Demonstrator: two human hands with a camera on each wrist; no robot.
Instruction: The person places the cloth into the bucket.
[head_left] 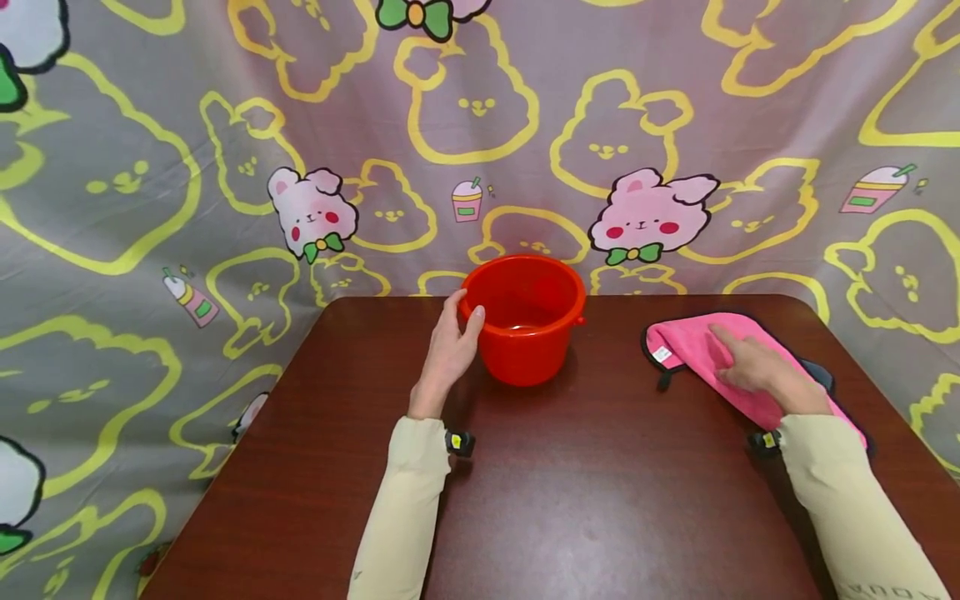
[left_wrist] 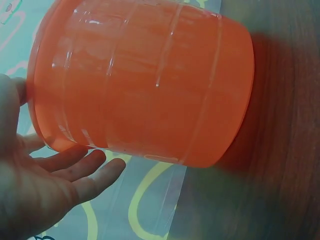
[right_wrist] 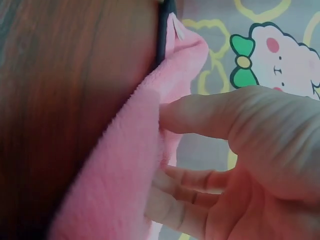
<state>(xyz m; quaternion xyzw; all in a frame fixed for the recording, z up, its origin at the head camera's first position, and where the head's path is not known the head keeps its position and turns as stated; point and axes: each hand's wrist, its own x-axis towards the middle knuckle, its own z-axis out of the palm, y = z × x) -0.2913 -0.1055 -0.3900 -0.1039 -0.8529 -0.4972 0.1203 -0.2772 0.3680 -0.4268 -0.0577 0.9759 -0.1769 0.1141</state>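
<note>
A red plastic bucket (head_left: pixel 525 358) stands upright near the table's back edge. My left hand (head_left: pixel 450 350) is at the left of its rim, fingers loosely spread. In the left wrist view the thumb is close against the bucket's (left_wrist: pixel 140 80) rim and the other fingers (left_wrist: pixel 100 180) extend along its side. To the right lies a pink plush cloth (head_left: pixel 750 404) with dark edging, a white label and a small dark loop. My right hand (head_left: pixel 761 371) is over it, and in the right wrist view thumb and fingertips touch the pink pile (right_wrist: pixel 115 165), set well apart.
Both hands are over a dark brown wooden table (head_left: pixel 555 508) with rounded back corners. A grey curtain (head_left: pixel 360 133) printed with yellow outlines and rabbit heads hangs behind and around it. A dark blue-grey piece (head_left: pixel 819 375) shows at the cloth's right edge.
</note>
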